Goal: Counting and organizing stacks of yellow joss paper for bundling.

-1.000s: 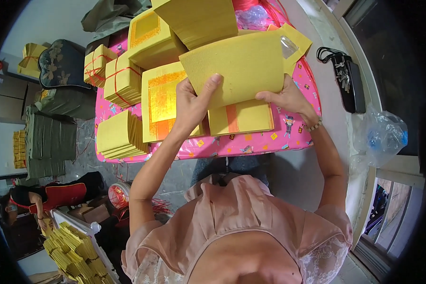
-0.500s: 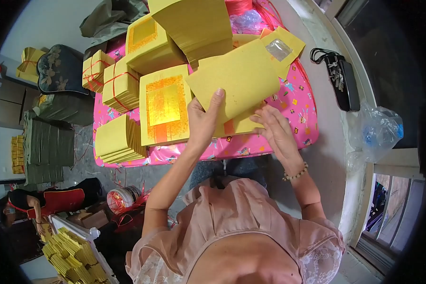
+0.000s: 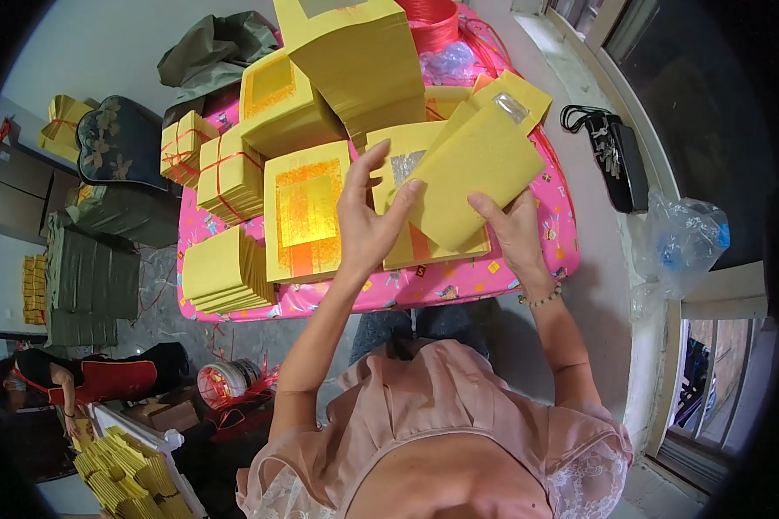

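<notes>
A folded yellow paper sheet slants over a stack of yellow paper with a silver patch. My right hand grips its lower right edge, the thumb on top and the fingers underneath. At the sheet's left edge my left hand has its thumb and fingers spread; whether the thumb touches the paper I cannot tell. Just left of that hand lies a stack of yellow paper with a gold and orange patch. Another yellow sheet with a silver patch shows partly behind the folded one.
The table has a pink patterned cover. Folded yellow papers lie at its left, below red-tied bundles. A tall paper stack stands behind. Keys and a black pouch rest on the right ledge. A co-worker works at lower left.
The sheet has turned from a wide position to a narrower slanted fold. My left hand has let go of it and spread its fingers; my right hand has closed on its edge.
</notes>
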`<action>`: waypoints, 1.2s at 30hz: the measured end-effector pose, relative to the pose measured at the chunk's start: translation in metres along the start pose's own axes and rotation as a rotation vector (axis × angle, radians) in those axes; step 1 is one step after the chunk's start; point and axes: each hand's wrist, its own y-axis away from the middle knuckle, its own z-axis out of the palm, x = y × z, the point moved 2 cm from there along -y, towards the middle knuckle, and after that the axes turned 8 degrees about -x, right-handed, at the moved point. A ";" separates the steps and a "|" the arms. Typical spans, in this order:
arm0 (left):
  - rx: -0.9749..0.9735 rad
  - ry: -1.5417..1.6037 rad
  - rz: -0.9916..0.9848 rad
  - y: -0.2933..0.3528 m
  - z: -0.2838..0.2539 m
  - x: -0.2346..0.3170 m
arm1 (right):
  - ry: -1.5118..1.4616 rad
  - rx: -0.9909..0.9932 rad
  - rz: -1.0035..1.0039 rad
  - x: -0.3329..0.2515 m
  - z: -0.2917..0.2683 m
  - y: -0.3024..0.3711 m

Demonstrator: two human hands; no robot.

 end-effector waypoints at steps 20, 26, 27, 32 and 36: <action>-0.425 0.292 0.017 -0.008 0.027 0.003 | 0.157 -0.226 0.036 -0.001 -0.012 -0.020; -0.358 0.258 0.152 -0.006 0.033 0.001 | 0.177 -0.206 0.006 -0.007 -0.008 -0.020; -0.320 0.241 0.161 -0.004 0.034 0.000 | 0.176 -0.207 0.006 -0.008 -0.006 -0.020; -0.226 0.229 0.182 0.007 0.041 -0.019 | 0.437 -0.183 -0.014 -0.010 -0.002 -0.012; -0.196 0.204 0.219 0.011 0.040 -0.018 | 0.327 -0.203 -0.034 -0.006 -0.009 -0.011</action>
